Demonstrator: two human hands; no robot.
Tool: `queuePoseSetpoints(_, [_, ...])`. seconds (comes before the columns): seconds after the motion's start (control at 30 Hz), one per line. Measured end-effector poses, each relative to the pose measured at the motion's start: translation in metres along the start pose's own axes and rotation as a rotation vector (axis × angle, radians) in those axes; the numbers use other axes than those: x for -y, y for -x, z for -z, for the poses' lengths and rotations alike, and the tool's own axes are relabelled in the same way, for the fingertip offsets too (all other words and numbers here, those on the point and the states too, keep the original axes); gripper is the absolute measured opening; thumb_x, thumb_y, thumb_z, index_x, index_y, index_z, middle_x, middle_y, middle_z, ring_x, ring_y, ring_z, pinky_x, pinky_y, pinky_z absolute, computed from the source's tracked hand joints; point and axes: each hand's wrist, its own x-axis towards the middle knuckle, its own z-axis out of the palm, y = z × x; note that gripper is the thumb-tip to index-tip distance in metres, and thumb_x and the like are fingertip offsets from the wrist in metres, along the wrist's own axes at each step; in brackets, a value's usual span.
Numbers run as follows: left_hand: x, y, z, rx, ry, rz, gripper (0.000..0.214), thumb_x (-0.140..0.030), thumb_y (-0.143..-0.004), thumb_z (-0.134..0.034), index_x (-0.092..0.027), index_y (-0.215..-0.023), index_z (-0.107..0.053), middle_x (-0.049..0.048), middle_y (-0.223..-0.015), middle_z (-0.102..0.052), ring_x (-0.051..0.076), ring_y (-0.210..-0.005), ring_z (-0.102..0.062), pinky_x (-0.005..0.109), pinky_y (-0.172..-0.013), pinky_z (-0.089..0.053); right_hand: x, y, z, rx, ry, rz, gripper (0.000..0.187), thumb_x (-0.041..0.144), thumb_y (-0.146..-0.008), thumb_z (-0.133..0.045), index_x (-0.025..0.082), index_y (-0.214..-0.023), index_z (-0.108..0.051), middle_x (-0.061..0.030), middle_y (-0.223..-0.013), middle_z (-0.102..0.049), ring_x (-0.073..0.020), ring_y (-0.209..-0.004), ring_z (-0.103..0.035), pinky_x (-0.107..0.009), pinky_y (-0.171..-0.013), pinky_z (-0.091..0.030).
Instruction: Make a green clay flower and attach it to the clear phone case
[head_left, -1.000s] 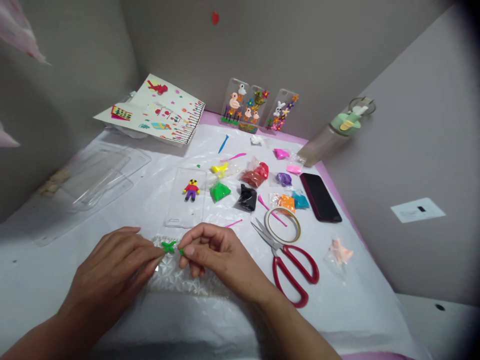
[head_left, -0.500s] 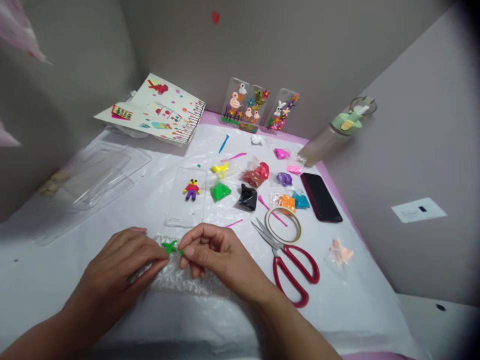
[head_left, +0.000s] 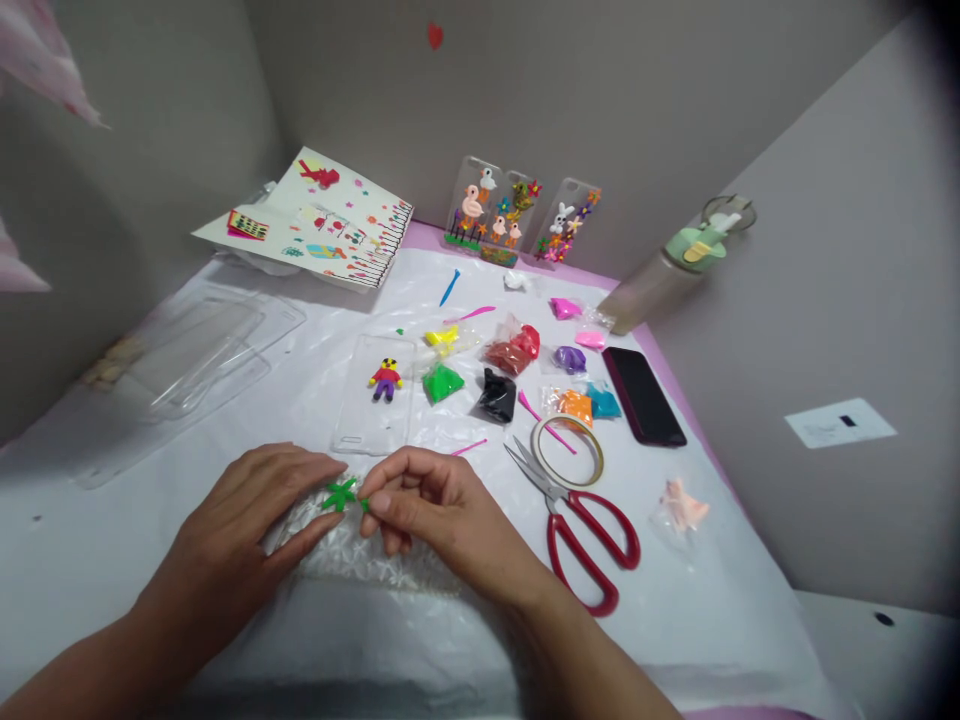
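Observation:
A small green clay star shape (head_left: 340, 493) lies on a sheet of bubble wrap (head_left: 382, 560) near the front of the table. My left hand (head_left: 255, 510) rests beside it, thumb and forefinger apart on either side of the star. Between the thumb and forefinger of my right hand (head_left: 420, 500) is a little piece of green clay (head_left: 365, 505), mostly hidden by the fingertips, just right of the star. Beyond my hands, a clay figure (head_left: 386, 380) in red and purple lies on a clear phone case (head_left: 352, 400).
Red-handled scissors (head_left: 559, 500) and a tape roll (head_left: 600, 470) lie to the right, near a phone (head_left: 643, 395). Bagged clay, such as green (head_left: 442, 382) and black (head_left: 497, 397), sits mid-table. A bottle (head_left: 667, 270) stands behind; clear cases (head_left: 202, 350) lie left.
My left thumb and forefinger have spread apart from the green star, which now shows more fully. My right hand stays almost still with the bit of green clay.

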Motion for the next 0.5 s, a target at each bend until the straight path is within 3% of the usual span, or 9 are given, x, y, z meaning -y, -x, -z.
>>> queuePoseSetpoints(0.2, [-0.0026,-0.0061,-0.0002,0.028,0.051,-0.049,0.011,-0.032,-0.108,-0.061,-0.032,-0.116,-0.07,-0.0002,-0.104,-0.079,0.027,-0.104,-0.071,0.043,-0.103,-0.047,0.0003,0.0001,-0.0002,-0.008,0.014,0.023,0.047,0.057,-0.083,-0.092,0.017,-0.098,-0.072,0.0011,-0.08,-0.071,-0.0065,-0.061,-0.057,-0.02,-0.062,-0.045])
queuePoseSetpoints(0.4, [-0.0016,-0.0033,0.0023,-0.04,0.042,0.019,0.03,-0.053,-0.108,-0.062,-0.032,-0.128,-0.07,0.0023,-0.115,-0.079,0.026,-0.106,-0.074,0.037,-0.097,-0.055,-0.0015,-0.0046,0.0022,-0.089,0.035,0.082,0.046,0.058,-0.087,-0.087,0.016,-0.092,-0.072,-0.0011,-0.08,-0.072,-0.0072,-0.061,-0.057,-0.02,-0.061,-0.046])
queuePoseSetpoints(0.5, [0.0035,0.0025,0.0059,-0.092,0.044,0.087,0.026,-0.052,-0.109,-0.059,-0.033,-0.122,-0.072,0.002,-0.113,-0.078,0.024,-0.102,-0.075,0.032,-0.092,-0.058,-0.0014,-0.0069,0.0041,-0.142,0.048,0.104,0.046,0.058,-0.085,-0.089,0.016,-0.089,-0.072,-0.0014,-0.078,-0.072,-0.0072,-0.059,-0.055,-0.02,-0.06,-0.045])
